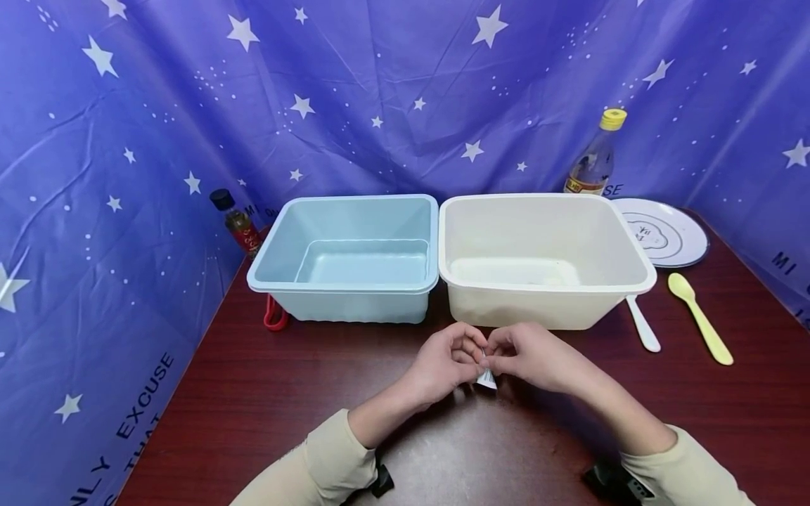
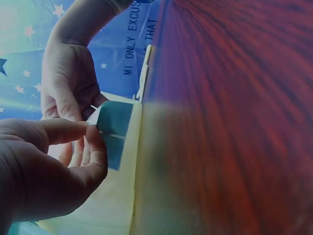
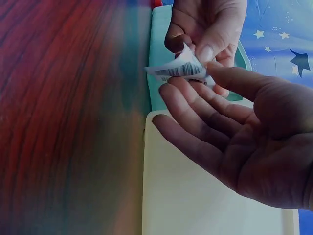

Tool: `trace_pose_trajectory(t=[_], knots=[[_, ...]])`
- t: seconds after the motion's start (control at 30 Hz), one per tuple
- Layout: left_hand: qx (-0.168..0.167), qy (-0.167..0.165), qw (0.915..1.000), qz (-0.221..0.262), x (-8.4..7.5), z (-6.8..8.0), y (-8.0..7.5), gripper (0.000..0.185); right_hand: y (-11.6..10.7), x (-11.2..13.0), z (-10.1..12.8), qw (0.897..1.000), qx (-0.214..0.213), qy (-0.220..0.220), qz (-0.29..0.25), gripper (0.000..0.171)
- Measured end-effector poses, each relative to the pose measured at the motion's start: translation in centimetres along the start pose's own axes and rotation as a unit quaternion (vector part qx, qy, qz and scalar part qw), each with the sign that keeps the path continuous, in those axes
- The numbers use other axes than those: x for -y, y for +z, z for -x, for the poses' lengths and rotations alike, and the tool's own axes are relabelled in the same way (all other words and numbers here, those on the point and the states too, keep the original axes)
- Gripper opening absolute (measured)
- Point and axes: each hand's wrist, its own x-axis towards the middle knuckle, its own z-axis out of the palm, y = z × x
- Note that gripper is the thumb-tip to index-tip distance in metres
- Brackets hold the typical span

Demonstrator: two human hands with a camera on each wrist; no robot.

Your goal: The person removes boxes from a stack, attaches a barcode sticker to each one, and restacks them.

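A blue cloth backdrop printed with white stars [image 1: 380, 84] wraps round three sides of a dark red-brown wooden table [image 1: 253, 393], shutting off whatever lies beyond. On the table, side by side and touching at their rims, stand two empty rectangular plastic tubs, a pale blue tub [image 1: 346, 256] on the left and a cream-white tub [image 1: 544, 256] on the right, both open-topped and within easy reach of the person. Behind the white tub's far right corner rises a clear glass bottle with a yellow cap [image 1: 595, 158], its lower part hidden by the tub's rim. Next to it lies a round white plate with a dark rim [image 1: 671, 232]. Left of the blue tub stands a small dark-capped bottle with a red label [image 1: 237, 221], and a red object [image 1: 274, 315] peeks out by the tub's near left corner, too hidden to identify. Right of the white tub lie a yellow plastic spoon [image 1: 699, 316] and a white plastic utensil [image 1: 642, 325] whose head is tucked under the tub's rim.

Just in front of the tubs, above the table, the left hand [image 1: 443, 362] and right hand [image 1: 534, 358] meet over a small white paper packet [image 1: 486, 378]. Each hand pinches it between thumb and fingertips, at opposite sides, seemingly to pull it apart. The right wrist view shows a barcode on the packet [image 3: 182, 68]; other print is unreadable.
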Motion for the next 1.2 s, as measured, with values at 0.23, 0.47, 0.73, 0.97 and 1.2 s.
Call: trace_pose_trajectory(t=[0.23,0.47,0.73,0.97,1.2], knots=[[-0.006,0.012,0.9998,-0.013,-0.4,0.0,-0.5,0.044,-1.0,0.1,0.3,1.0,-0.025,-0.008,0.013,0.013],[-0.017,-0.038,0.9974,-0.059,-0.5,0.3,-1.5,0.052,-3.0,0.1,0.8,0.999,-0.035,0.005,0.011,0.015],[0.036,-0.1,0.9895,-0.099,-0.4,1.1,-2.7,0.052,-4.8,0.1,1.7,0.999,-0.042,0.0,0.01,0.014],[0.029,-0.005,0.9536,-0.3,-1.5,1.3,-2.9,0.032,-4.2,-0.2,1.6,0.992,0.047,0.005,-0.118,0.011],[0.053,0.123,0.9669,-0.217,-2.1,1.0,-2.1,0.023,-2.3,-0.6,0.8,0.968,0.131,-0.023,-0.211,0.016]])
